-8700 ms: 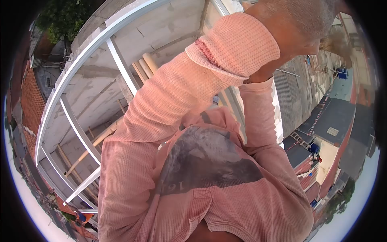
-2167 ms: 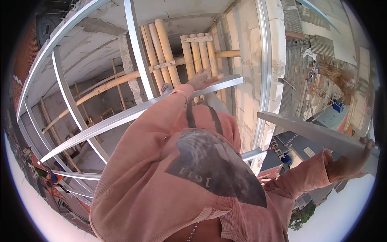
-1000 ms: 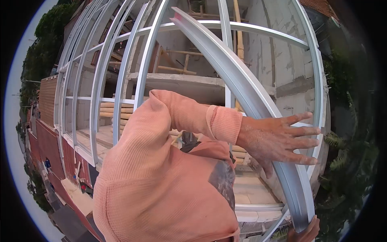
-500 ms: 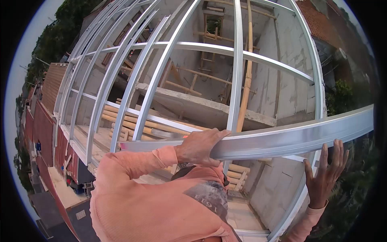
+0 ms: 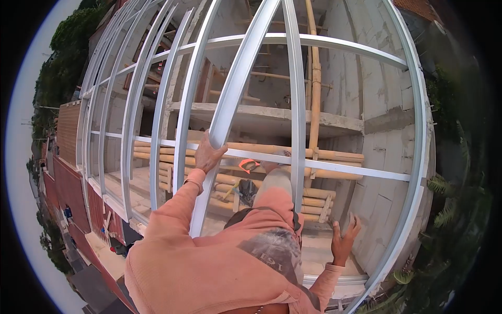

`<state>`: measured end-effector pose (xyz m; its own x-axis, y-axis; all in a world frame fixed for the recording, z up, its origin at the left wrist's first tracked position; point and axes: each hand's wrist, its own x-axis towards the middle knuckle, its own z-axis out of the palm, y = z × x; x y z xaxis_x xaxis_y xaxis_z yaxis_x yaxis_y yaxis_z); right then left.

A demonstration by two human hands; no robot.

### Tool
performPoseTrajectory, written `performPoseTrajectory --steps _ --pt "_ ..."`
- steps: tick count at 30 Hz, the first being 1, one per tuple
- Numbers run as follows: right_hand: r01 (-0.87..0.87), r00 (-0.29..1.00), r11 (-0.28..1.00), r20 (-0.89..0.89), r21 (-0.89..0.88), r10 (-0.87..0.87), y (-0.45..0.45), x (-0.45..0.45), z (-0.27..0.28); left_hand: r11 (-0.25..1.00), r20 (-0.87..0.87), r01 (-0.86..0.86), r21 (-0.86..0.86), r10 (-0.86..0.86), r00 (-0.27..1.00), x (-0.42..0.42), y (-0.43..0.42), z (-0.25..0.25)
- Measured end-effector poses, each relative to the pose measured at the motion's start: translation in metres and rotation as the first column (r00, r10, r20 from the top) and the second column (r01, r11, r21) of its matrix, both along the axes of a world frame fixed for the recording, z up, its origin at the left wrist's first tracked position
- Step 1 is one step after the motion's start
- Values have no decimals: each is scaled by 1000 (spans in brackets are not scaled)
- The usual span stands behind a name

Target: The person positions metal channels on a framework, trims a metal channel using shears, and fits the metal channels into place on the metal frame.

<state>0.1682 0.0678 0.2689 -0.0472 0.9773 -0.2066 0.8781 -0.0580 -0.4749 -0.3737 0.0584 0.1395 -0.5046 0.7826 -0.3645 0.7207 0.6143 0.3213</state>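
Observation:
My left hand (image 5: pixel 210 153) is wrapped round a silver metal channel (image 5: pixel 230 99), which slants from the top middle down to beside my torso. This channel lies across a thinner metal crossbar (image 5: pixel 345 168). At the lower right, my right hand (image 5: pixel 345 242) is raised with its fingers apart and nothing in it. Another upright metal beam (image 5: pixel 295 104) stands between my two hands. Below the frame, near my leg, are an orange item (image 5: pixel 249 166) and a dark item (image 5: pixel 247 191), neither clear enough to name.
Long parallel metal beams (image 5: pixel 162 110) run over the open building on the left. Beneath are bamboo poles (image 5: pixel 334 155), a concrete ledge (image 5: pixel 334 121) and block walls (image 5: pixel 384 152). A curved-looking edge beam (image 5: pixel 420 125) borders the right side, with plants (image 5: pixel 447 209) beyond. Red roofing (image 5: pixel 68 196) lies far left.
The channel has swung from lying crosswise to pointing away from me. My left hand has moved left with it. My right hand has come down and left, away from the channel.

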Motion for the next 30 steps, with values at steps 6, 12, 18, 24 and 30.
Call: performPoseTrajectory --steps 6,12,18,24,30 --pt "-12 995 975 -100 -222 -10 -28 -13 -89 961 201 -226 -161 256 946 -25 6 -88" --pt "15 990 929 -123 -369 -65 -25 -45 -194 946 181 -267 -183 299 937 -55 14 -158" --pt "107 977 831 -96 -546 -189 -28 -87 -234 943 141 -260 -208 292 946 -56 22 -173" --pt "187 953 715 -53 -674 -300 -19 -103 -255 941 90 -281 -190 302 949 -57 21 -186" --pt "258 963 699 115 -667 -245 -16 -119 -249 914 -68 -333 -232 326 943 -52 27 -172"
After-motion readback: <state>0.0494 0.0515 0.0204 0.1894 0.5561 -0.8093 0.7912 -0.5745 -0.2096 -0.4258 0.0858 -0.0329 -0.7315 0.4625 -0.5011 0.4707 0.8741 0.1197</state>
